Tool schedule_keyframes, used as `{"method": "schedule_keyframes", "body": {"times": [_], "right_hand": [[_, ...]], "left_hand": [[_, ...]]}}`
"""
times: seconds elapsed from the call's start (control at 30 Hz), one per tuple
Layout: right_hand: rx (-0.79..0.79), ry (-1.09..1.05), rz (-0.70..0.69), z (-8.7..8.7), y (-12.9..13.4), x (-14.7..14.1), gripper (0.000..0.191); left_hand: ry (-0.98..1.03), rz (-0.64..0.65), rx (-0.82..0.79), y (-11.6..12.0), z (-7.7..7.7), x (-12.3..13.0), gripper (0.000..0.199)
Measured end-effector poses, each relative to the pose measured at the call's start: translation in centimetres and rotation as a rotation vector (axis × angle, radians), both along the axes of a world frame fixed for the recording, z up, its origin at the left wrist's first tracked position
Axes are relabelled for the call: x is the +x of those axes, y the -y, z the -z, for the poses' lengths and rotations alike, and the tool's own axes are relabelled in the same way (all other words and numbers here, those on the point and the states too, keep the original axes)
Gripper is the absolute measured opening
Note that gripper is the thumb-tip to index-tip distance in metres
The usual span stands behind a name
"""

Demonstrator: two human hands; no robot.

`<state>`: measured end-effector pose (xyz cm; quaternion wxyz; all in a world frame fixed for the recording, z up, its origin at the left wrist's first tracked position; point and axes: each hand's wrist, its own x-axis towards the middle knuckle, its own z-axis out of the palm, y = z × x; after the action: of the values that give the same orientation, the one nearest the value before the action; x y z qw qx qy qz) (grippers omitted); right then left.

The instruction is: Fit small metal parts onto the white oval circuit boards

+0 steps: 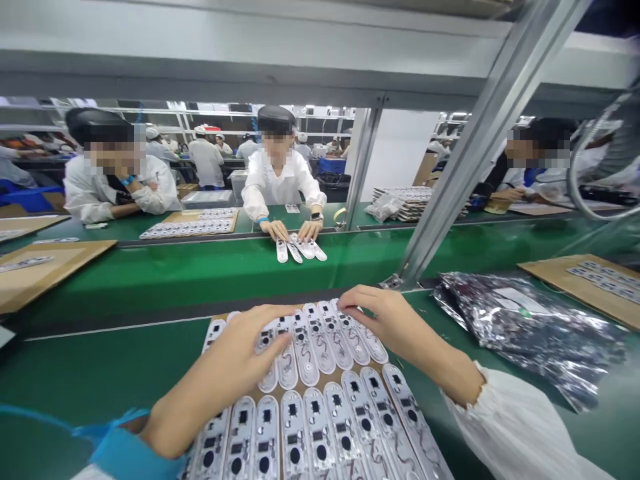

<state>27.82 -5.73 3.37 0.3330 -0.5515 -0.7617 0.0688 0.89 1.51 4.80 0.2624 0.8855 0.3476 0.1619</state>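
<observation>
In the head view, two rows of white, round-ended plastic housings with black components and thin wires lie on a brown cardboard sheet before me. Over the left part of the far row is my left hand, its fingers stretched out and thumb apart; it covers several housings. My right hand reaches to the far right end of that row. Its fingertips are bent at the tops of the housings, with the thumb apart, and I see nothing held in it. Whether either hand touches a housing is unclear.
A silvery plastic bag lies right of the sheet, beside a metal post. Beyond runs a green conveyor belt, where a co-worker's hands handle several housings. Cardboard sheets with parts lie left and right.
</observation>
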Motion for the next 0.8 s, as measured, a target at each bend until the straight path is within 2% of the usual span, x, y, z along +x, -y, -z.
{"method": "schedule_keyframes", "body": {"times": [0.1,0.27,0.4,0.6,0.8], "right_hand": [[0.034,-0.115,-0.047,-1.8,-1.5,-3.4,0.013],[0.033,-0.268,-0.074,-3.1,-2.1,-6.5,0.016],[-0.016,-0.315,-0.032,-3.6,-1.6,-6.6,0.014],[-0.046,-0.326,-0.013,-4.0,-1.0,-6.4,0.015],[0.039,-0.305,-0.061,-3.9,-0.9,-6.0,0.011]], "left_hand": [[0.166,-0.061,-0.092,0.6,-2.1,2.4,0.037],[0.452,-0.036,-0.314,-0.1,-2.6,2.9,0.025],[0.475,-0.067,-0.347,-0.3,-2.8,2.3,0.018],[0.474,-0.017,-0.339,0.0,-3.4,2.2,0.022],[0.494,-0.028,-0.272,0.4,-3.6,2.3,0.017]]}}
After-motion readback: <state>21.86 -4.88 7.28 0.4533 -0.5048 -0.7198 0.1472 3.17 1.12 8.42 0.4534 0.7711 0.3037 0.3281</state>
